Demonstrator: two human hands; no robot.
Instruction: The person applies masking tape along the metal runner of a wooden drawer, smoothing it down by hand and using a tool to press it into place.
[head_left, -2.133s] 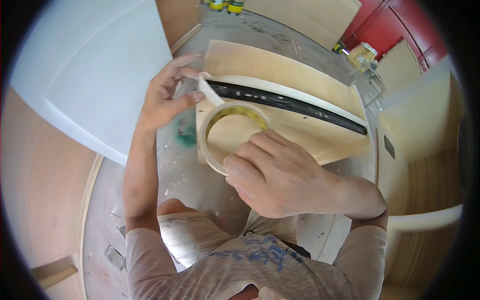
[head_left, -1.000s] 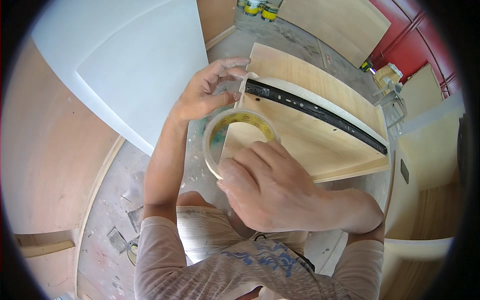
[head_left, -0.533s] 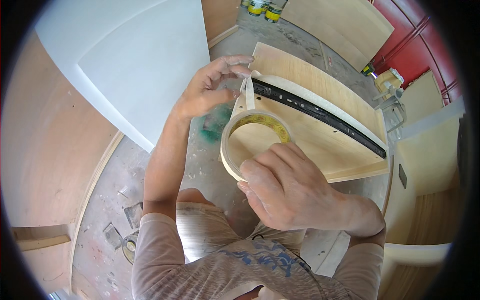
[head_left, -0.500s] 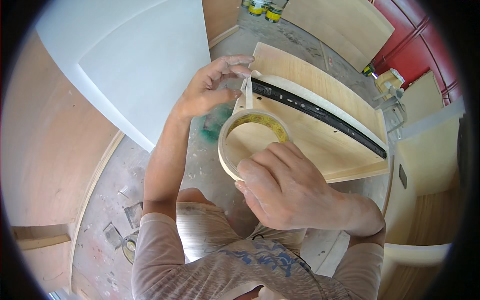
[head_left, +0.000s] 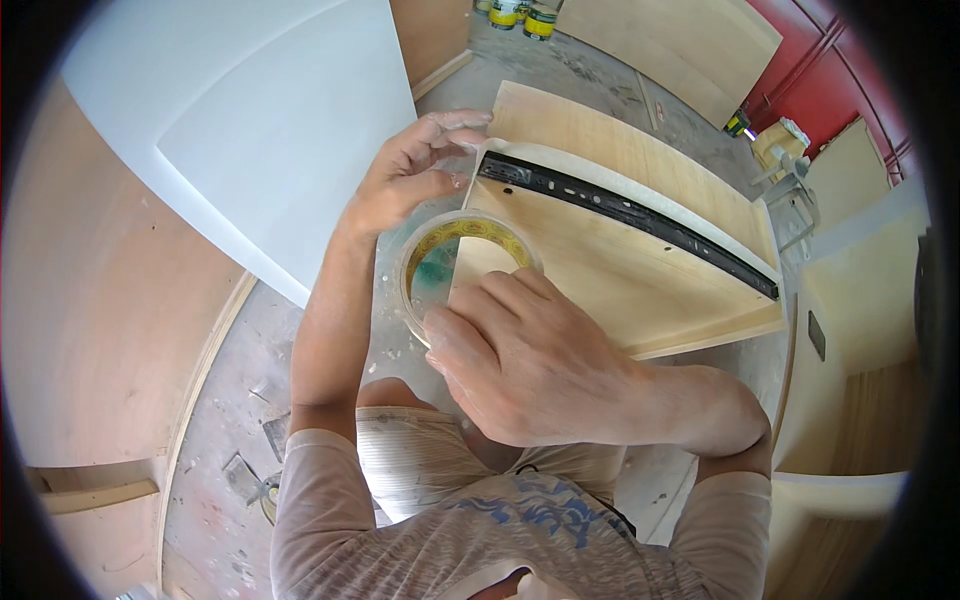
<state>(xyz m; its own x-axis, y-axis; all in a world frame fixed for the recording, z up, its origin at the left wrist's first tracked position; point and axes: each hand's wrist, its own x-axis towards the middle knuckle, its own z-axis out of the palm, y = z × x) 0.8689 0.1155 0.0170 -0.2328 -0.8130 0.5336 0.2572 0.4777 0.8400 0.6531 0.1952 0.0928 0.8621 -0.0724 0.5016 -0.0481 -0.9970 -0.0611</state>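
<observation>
My right hand (head_left: 530,365) is closed round the lower side of a wide roll of masking tape (head_left: 407,262), with a patterned yellow inner core. The roll overlaps the near left corner of a pale wooden drawer (head_left: 590,255). A black metal drawer slide (head_left: 630,222) runs along the drawer's side, and a whitish strip of masking tape (head_left: 600,180) lies along its far edge. At the slide's left end is my left hand (head_left: 405,175), its fingers curved and apart from the thumb. Those fingertips are beside the drawer's end; whether they touch it I cannot tell.
A large white panel (head_left: 280,130) stands at left beside a curved wooden panel (head_left: 120,270). Paint cans (head_left: 540,22) and a plywood board (head_left: 670,55) are at the back. Cabinet pieces (head_left: 850,330) stand at right. Scraping tools (head_left: 240,475) lie on the dusty floor.
The tape roll and my right hand have moved left, past the drawer's end. The strip that ran from the slide's end down to the roll no longer shows. My left hand stays nearly in place.
</observation>
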